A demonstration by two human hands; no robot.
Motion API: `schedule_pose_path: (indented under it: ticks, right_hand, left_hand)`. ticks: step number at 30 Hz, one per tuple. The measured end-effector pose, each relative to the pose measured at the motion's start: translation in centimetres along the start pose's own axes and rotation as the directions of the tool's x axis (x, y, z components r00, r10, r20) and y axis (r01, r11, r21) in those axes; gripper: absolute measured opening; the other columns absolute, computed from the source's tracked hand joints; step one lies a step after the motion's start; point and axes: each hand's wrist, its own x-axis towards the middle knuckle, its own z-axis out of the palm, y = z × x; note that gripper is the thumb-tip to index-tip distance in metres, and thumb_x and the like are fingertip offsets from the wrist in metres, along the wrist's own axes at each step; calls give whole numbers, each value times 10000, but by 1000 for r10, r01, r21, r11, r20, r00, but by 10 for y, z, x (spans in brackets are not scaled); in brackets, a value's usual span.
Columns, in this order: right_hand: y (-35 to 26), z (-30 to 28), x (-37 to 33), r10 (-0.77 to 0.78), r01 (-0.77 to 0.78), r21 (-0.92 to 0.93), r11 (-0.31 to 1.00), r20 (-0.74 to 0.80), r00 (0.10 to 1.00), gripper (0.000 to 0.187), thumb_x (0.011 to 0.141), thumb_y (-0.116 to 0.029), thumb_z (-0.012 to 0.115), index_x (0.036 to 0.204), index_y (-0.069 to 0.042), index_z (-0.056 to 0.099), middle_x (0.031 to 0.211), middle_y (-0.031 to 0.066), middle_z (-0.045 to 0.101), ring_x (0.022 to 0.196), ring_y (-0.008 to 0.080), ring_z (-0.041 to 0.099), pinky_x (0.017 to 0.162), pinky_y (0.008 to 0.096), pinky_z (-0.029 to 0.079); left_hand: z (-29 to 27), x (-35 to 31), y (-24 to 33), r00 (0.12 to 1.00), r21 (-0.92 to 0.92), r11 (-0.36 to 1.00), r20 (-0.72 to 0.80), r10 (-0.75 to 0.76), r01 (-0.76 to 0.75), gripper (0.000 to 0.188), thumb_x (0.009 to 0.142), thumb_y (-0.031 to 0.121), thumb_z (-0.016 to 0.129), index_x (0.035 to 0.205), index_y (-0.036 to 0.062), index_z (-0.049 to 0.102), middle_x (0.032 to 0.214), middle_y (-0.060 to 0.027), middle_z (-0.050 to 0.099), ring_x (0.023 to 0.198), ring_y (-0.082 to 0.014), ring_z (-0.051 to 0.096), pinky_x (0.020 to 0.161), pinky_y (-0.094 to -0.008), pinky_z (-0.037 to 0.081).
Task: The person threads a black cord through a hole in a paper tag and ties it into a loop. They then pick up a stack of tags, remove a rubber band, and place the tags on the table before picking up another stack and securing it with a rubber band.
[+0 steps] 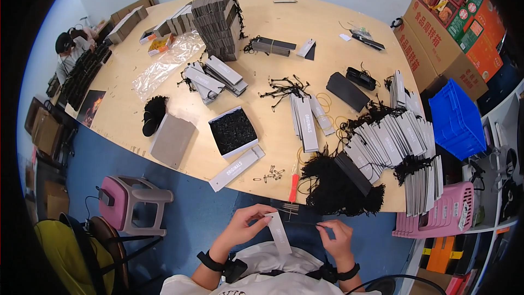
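Observation:
My left hand [252, 223] pinches the top corner of a light grey hang tag [279, 234], which hangs tilted in front of my body. My right hand [335, 237] is to its right, thumb and forefinger pressed together on the end of a thin dark string [303, 223] stretching toward the tag. Whether the string passes through the tag cannot be made out. Beyond my hands, at the table edge, lie a red-handled tool [293, 187] and a few small metal pins [269, 174]. A big heap of black strings [335, 186] lies to the right.
On the wooden table [180, 84] are a box of small black pieces [234, 132], a grey box [173, 141], fanned strung tags [390, 141] and a tall stack of bundled tags [215, 24]. A pink stool [117, 202] and a blue crate [457, 120] flank it. Another person [71, 52] sits far left.

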Motion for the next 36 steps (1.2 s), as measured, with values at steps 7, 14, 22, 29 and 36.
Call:
schedule_pose_path:
  ticks: [7, 14, 22, 29, 36]
  right_hand:
    - [8, 6, -9, 28, -28, 5, 1000, 11, 1000, 148, 736, -8, 786, 803, -46, 659, 779, 92, 715, 687, 259, 702, 602, 317, 531]
    - [5, 14, -9, 3, -2, -17, 1000, 36, 999, 126, 762, -30, 764, 825, -48, 657, 788, 90, 716, 682, 260, 698, 606, 329, 537]
    - [-5, -2, 16, -132, 126, -176, 976, -25, 991, 115, 758, -35, 738, 826, -67, 650, 800, 75, 694, 706, 259, 678, 628, 334, 530]
    - [4, -32, 59, -159, 16, -410, 912, -318, 935, 135, 814, -27, 709, 943, -24, 668, 903, 119, 655, 818, 314, 618, 710, 386, 498]
    - [32, -48, 87, 144, -252, -420, 872, -273, 951, 352, 814, -234, 780, 1049, 3, 666, 1016, 115, 573, 1007, 322, 510, 914, 430, 406]
  left_hand:
    - [6, 2, -4, 994, 125, 991, 97, 44, -56, 135, 938, 71, 660, 1053, 1, 674, 991, -86, 711, 887, -151, 679, 817, -284, 542]
    - [13, 2, -4, 988, 211, 975, 154, 34, -66, 102, 917, 58, 679, 1006, 8, 677, 933, -85, 711, 846, -168, 690, 768, -288, 539]
    - [29, 9, -2, 989, 279, 950, 81, 122, -140, 161, 907, 35, 680, 1056, -2, 629, 951, -122, 701, 851, -225, 708, 756, -302, 550]
    - [42, 15, -2, 969, 468, 874, -126, 212, -130, 158, 891, 53, 687, 1016, 17, 598, 948, -121, 690, 793, -270, 698, 697, -329, 553]
    - [23, 14, 3, 790, 696, 681, -276, 547, -229, 210, 799, 3, 718, 984, 30, 622, 903, -131, 649, 802, -312, 665, 690, -368, 536]
